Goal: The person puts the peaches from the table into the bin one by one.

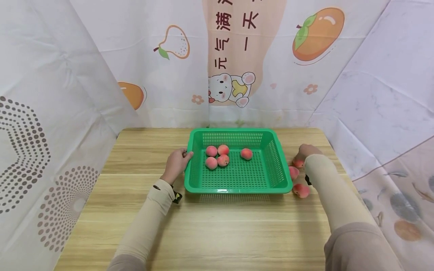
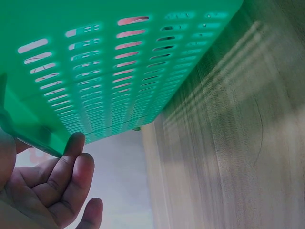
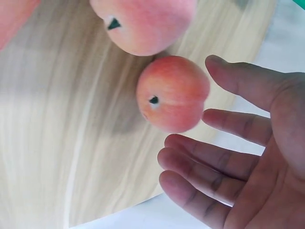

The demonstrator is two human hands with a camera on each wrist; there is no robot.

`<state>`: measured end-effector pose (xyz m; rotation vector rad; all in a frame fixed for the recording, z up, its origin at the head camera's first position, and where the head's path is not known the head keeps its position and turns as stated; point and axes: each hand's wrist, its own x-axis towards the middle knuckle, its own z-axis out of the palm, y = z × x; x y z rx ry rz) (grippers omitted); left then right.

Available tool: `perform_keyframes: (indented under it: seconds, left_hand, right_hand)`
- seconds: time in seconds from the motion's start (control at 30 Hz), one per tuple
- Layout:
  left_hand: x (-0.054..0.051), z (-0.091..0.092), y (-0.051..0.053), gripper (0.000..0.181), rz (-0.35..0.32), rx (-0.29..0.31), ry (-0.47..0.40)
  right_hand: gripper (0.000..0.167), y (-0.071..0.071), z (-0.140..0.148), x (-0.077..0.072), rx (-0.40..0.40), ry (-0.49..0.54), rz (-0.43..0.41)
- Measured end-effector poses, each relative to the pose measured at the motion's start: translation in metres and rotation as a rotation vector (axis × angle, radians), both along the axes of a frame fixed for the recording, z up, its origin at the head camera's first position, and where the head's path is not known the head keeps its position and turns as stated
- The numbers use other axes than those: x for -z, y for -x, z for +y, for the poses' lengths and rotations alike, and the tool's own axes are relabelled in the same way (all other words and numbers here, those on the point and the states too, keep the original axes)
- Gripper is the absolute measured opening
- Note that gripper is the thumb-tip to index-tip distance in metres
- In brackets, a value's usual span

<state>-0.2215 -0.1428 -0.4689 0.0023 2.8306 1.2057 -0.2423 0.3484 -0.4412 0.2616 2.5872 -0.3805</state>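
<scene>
My left hand (image 1: 175, 165) grips the left rim of a green plastic basket (image 1: 237, 191). In the left wrist view, the fingers of the left hand (image 2: 52, 188) curl under the rim beside the slotted wall. Several peaches lie in the basket, among them a lone peach (image 1: 246, 153) right of a cluster. My right hand (image 1: 307, 150) is over the table, right of the basket. In the right wrist view, its fingers and thumb are spread around the near side of a peach (image 3: 174, 93), not closed on it. Whether a fingertip touches it I cannot tell.
Two more peaches sit outside the basket's right side, one peach (image 1: 294, 172) against its wall and another peach (image 1: 301, 191) nearer the front. The wooden table (image 1: 223, 233) ends at a printed curtain (image 1: 169, 90) behind.
</scene>
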Motion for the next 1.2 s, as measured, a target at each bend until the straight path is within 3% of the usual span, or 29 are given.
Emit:
perform_keyframes:
  seconds: [0.13, 0.37, 0.73, 1.2]
  left_hand:
    - [0.0, 0.0, 0.0, 0.041, -0.007, 0.003, 0.001]
    - [0.0, 0.0, 0.0, 0.042, -0.012, 0.001, -0.011]
    - [0.0, 0.0, 0.0, 0.041, -0.011, -0.003, -0.016]
    - [0.002, 0.001, 0.0, 0.039, 0.007, -0.018, 0.0]
  right_hand:
    - [0.023, 0.008, 0.01, 0.014, -0.052, -0.056, 0.034]
    - [0.024, 0.015, 0.021, 0.03, -0.061, -0.094, 0.027]
    - [0.023, 0.009, 0.012, 0.025, -0.1, -0.113, 0.087]
    - [0.019, 0.003, 0.007, 0.019, -0.106, -0.1, 0.103]
